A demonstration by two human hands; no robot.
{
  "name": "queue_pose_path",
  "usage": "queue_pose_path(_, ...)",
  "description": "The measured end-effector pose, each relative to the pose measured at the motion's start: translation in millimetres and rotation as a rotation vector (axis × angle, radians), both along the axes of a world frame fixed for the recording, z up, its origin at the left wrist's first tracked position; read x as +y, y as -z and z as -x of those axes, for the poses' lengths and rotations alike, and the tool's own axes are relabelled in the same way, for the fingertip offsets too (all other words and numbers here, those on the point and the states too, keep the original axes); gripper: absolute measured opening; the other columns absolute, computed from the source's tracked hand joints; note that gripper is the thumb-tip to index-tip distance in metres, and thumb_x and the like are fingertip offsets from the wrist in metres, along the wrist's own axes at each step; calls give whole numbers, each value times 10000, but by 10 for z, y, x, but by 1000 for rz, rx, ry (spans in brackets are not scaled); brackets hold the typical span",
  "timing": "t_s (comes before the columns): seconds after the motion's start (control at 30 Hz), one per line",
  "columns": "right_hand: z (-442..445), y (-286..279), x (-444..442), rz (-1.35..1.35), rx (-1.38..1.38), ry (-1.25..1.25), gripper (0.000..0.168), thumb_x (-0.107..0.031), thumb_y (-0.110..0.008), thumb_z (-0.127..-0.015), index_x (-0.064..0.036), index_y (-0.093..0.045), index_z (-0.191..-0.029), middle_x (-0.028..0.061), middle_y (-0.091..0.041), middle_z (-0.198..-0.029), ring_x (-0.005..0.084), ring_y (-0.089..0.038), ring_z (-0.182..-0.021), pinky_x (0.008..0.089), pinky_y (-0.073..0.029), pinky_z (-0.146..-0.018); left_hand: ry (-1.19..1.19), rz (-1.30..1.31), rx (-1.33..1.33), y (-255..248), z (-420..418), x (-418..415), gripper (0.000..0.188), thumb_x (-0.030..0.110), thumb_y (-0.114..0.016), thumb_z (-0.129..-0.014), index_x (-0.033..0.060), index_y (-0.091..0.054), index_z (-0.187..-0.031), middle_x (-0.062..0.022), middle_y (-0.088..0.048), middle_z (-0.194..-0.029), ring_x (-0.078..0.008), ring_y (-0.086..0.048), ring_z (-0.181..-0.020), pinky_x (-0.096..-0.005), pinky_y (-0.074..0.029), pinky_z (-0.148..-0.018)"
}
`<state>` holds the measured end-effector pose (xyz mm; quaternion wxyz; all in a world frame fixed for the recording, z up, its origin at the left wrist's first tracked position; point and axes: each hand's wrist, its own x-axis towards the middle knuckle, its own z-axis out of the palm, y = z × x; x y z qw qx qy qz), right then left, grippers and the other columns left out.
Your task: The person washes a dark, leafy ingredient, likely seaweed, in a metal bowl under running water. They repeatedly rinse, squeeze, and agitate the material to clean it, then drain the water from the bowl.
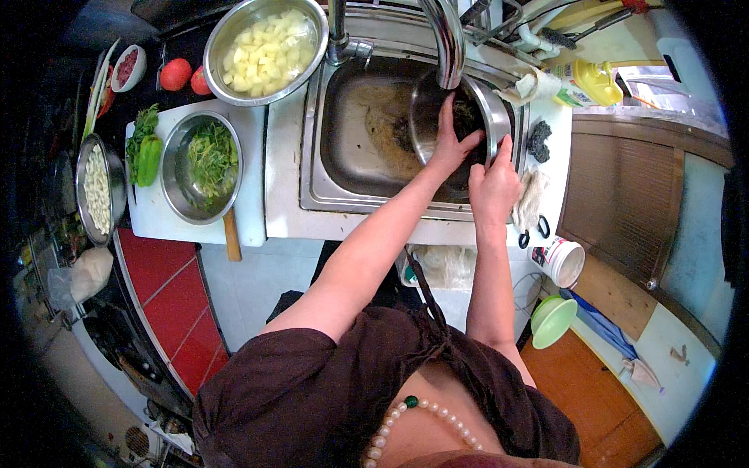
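Observation:
A stainless steel basin (pixel 497 111) is tilted on its side under the curved faucet (pixel 450 47), over the right part of the sink (pixel 351 164). Dark matter clings inside it. My right hand (pixel 497 181) grips the basin's rim at the near right. My left hand (pixel 453 140) reaches into the basin's mouth with fingers spread; whether it grips the wall is hard to tell. Brownish water with dark bits lies on the sink bottom.
Left of the sink are a bowl of diced potatoes (pixel 266 55), a bowl of green leaves (pixel 202 167) on a white cutting board (pixel 254 216), green peppers (pixel 149 161) and tomatoes (pixel 175 74). At right are a steel scourer (pixel 539 141), a cloth (pixel 531 196), scissors handles (pixel 543 226) and a yellow bottle (pixel 591 83).

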<state>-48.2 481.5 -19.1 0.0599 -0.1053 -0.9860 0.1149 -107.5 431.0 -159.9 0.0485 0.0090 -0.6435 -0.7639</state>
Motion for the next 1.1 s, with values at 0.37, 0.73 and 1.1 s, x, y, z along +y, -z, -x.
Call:
queue_pose_path(0.37,40,1311,299,1334,-236,444,92,10,-548,-701,-14,-522,-786,33,-506,-630,117,-445,-451,251,-287,-363,327,782,-42,-71,156,-1637,486,159,-634,-780,68,-521,-1244,-190,-571,-1169,-347,-551,-1081,-410,-436,-936)
queue_pose_path(0.73,66,1992,160,1354,-406,500,172,-27,-569,-679,-8,-568,-850,53,-561,-665,155,-513,-523,290,-398,-428,-56,923,133,-882,765,-2075,191,172,-614,-840,77,-648,-1001,-153,-658,-873,-347,-625,-807,-406,-492,-706)
queue_pose_path(1.1,143,2237,318,1372,-551,519,215,-46,-565,-710,-54,-543,-923,44,-568,-731,166,-541,-578,305,-456,-477,-46,997,225,-759,862,-1830,139,130,-592,-852,17,-636,-922,-171,-644,-867,-365,-615,-803,-400,-492,-700)
